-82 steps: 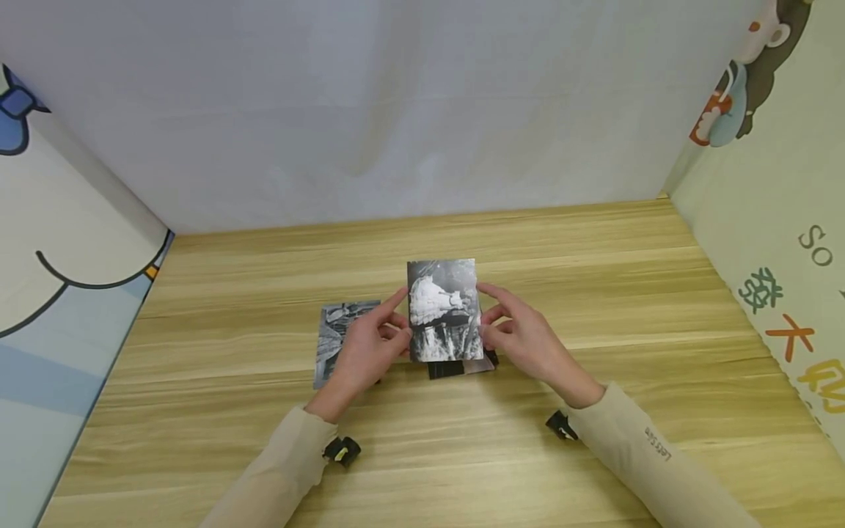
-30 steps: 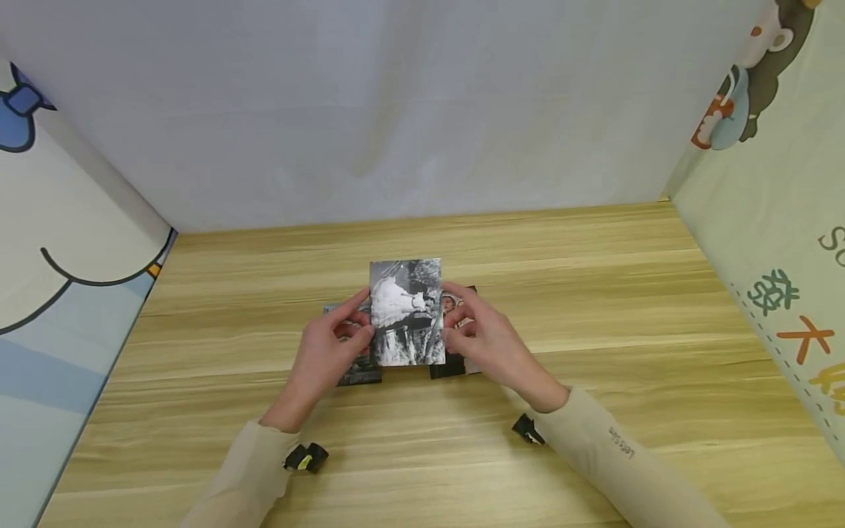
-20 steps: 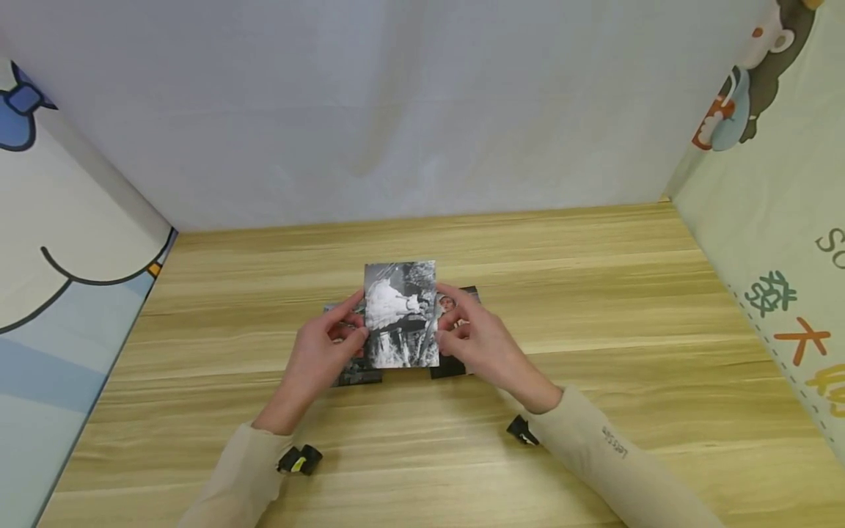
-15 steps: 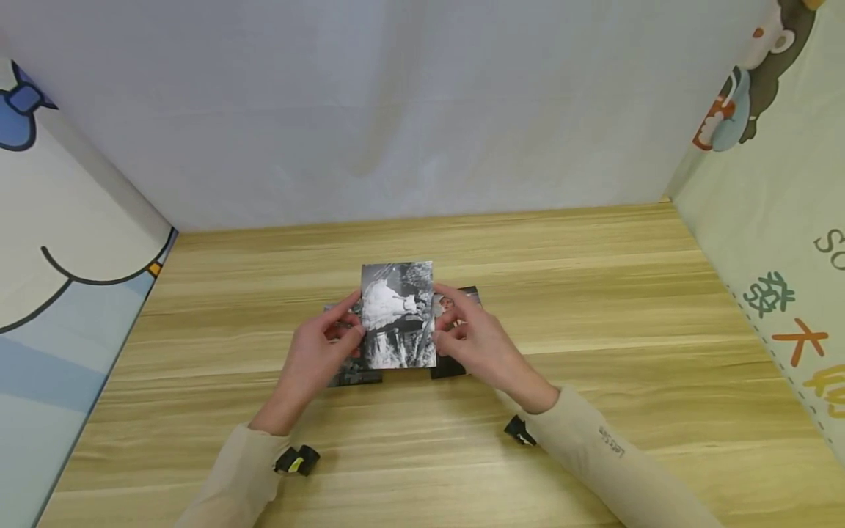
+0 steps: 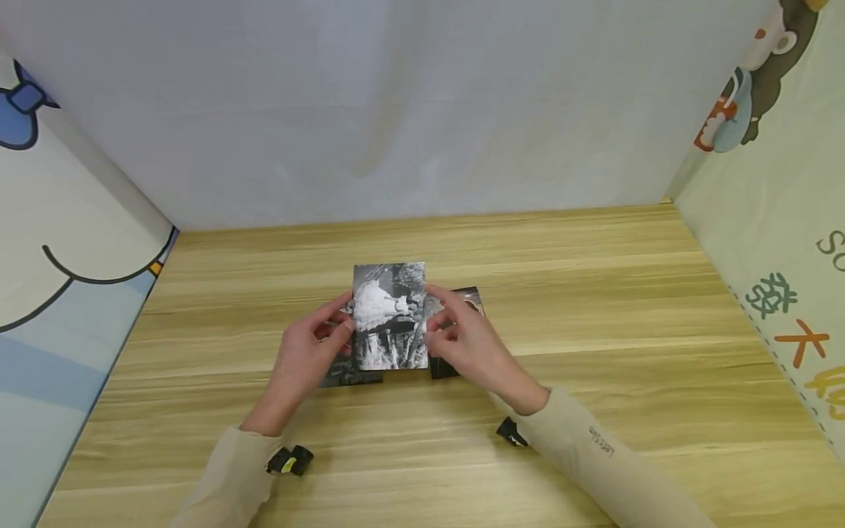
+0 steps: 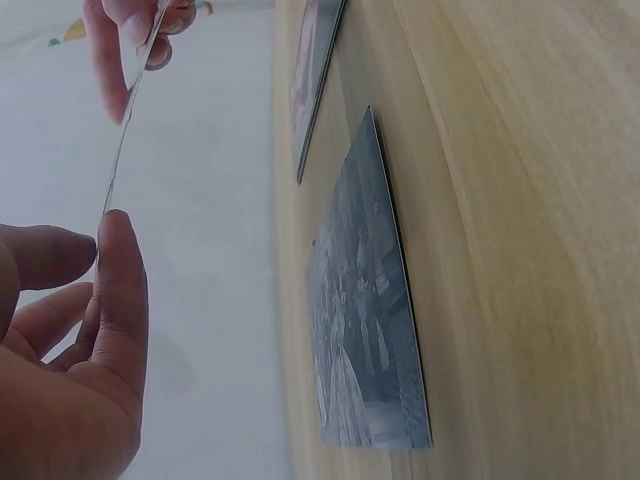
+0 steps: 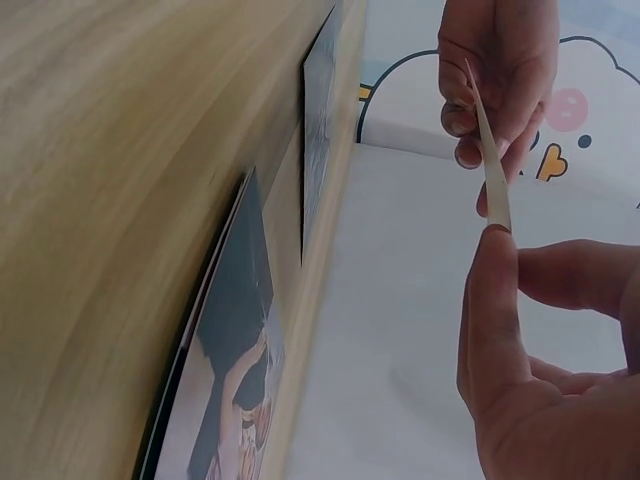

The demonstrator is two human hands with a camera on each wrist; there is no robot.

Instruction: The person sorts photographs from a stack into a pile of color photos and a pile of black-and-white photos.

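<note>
Sliding toward the person's left since the earliest head frame, the left hand (image 5: 306, 352) and the right hand (image 5: 470, 345) are carrying a black-and-white print (image 5: 389, 315) between them, and more of the left lying print is being covered by it in that view.

Behind everything, a pale backdrop (image 5: 396, 132) is rising from the far edge of a wood-grain table (image 5: 422, 484). Beige sleeves (image 5: 607, 447) are reaching in from the near side. Each hand is pinching one side edge of the print, thumb against fingers, with barely a card's thickness left between the tips. The print is staying raised off the table, facing the head camera, its white-dress picture turned sideways; it is hanging mostly above the gap between two lying prints. The left print (image 6: 365, 300) is lying flat, partly hidden; the right print (image 7: 225, 380) is lying near the right hand, its edge looking layered, though the count is unclear. Small black wrist pieces (image 5: 300, 460) are sitting by the cuffs.

As a judgement, two places are already holding prints, while the raised one is still awaiting setting down; whether any others are remaining, I cannot tell.
</note>
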